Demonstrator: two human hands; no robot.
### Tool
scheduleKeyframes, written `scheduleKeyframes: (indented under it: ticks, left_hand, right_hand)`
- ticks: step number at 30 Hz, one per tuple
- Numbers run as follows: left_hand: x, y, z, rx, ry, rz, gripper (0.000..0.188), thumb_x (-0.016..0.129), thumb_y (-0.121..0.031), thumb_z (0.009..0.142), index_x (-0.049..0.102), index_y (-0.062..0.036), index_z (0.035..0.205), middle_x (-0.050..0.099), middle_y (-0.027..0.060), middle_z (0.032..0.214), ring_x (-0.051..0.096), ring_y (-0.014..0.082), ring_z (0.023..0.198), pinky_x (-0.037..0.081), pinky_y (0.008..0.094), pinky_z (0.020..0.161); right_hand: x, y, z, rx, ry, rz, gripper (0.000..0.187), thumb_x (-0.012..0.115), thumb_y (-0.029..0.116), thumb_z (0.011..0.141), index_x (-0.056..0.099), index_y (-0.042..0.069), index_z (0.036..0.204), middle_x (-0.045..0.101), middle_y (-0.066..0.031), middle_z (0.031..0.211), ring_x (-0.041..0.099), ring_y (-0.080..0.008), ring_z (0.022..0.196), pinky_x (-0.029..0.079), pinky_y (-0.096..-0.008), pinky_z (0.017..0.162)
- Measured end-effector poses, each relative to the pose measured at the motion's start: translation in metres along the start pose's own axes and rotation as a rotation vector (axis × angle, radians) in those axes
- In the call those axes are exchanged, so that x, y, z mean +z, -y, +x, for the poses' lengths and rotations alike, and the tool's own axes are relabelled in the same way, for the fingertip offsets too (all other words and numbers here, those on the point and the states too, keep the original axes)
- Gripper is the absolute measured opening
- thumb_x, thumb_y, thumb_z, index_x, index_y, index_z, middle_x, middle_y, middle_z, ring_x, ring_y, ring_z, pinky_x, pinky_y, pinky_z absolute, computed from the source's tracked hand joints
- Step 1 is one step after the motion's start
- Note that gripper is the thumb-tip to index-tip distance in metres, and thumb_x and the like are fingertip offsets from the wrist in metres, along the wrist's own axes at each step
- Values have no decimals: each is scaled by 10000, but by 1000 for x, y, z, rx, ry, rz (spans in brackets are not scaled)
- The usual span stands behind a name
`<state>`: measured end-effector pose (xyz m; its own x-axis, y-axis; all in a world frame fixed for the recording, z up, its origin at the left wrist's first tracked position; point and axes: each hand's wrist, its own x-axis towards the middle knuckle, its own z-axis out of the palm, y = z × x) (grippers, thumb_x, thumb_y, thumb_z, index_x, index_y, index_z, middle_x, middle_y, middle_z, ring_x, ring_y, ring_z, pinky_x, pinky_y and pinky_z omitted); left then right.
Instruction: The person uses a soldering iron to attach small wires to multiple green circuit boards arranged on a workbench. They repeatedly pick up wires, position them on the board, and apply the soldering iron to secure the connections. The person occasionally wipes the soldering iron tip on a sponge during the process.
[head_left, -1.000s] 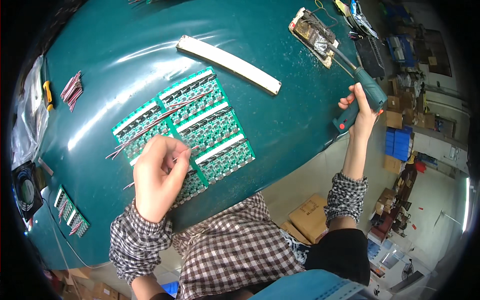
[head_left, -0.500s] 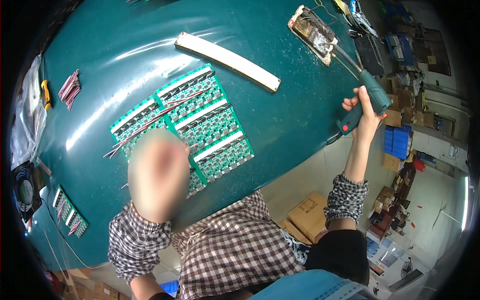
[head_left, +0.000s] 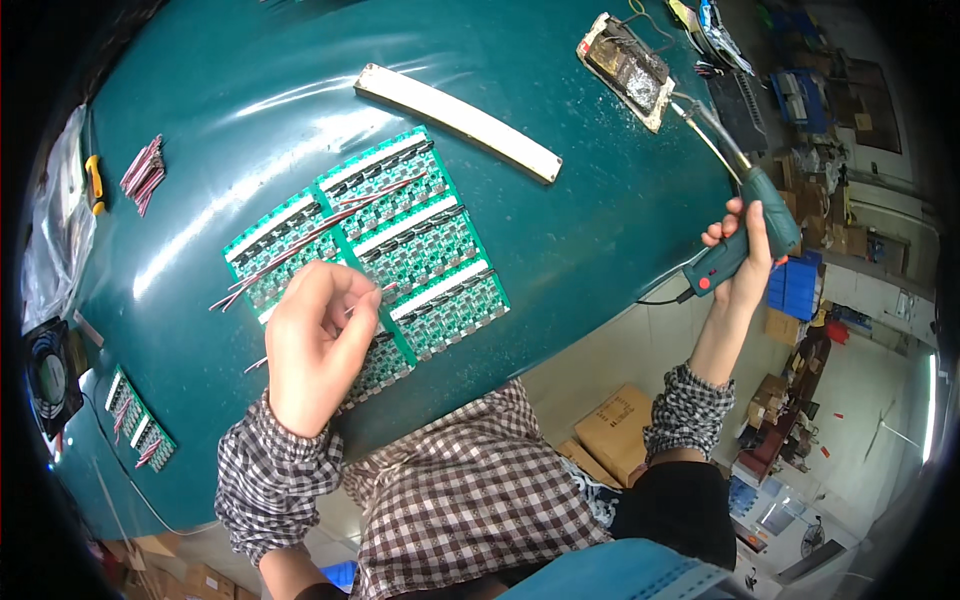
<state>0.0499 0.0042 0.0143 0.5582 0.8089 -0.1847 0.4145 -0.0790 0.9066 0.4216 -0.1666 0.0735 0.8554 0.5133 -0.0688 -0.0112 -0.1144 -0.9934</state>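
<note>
My right hand is wrapped round the handle of a green soldering gun, off the table's right edge. The gun's long metal tip and thin side tube point up-left, close to a worn, dirty metal holder with silvery residue. My left hand is closed in a pinch over green circuit boards lying joined in a block. A thin wire runs out on both sides of those fingers. Several red, black and white wires lie across the boards' upper part. My left hand hides some of the lower-left boards.
A long white bar lies beyond the boards. At the left are a bundle of wires, a yellow-handled tool and another strip of boards. Cardboard boxes stand below the green table's near edge.
My right hand and the soldering gun have shifted a little right and nearer to me, with the tip drawn slightly back along the holder. My left hand stays over the boards.
</note>
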Motion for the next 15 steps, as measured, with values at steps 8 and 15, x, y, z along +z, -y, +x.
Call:
scheduleKeyframes:
  ticks: [8,15]
  left_hand:
    - [-1,-2,-1,20,-14,-23,54,647,-21,851,595,-7,855,514,-25,766,418,36,635,355,200,564]
    - [-3,1,-1,116,-39,24,62,652,-19,843,596,-1,864,519,-12,763,429,46,634,366,207,560]
  right_hand:
    - [23,-17,-9,-285,-163,-88,271,649,173,905,643,-82,994,665,-150,864,705,-292,765,591,-338,587]
    - [20,-20,-57,-11,1,147,317,562,219,966,581,-72,1090,666,-145,885,704,-272,822,613,-323,588]
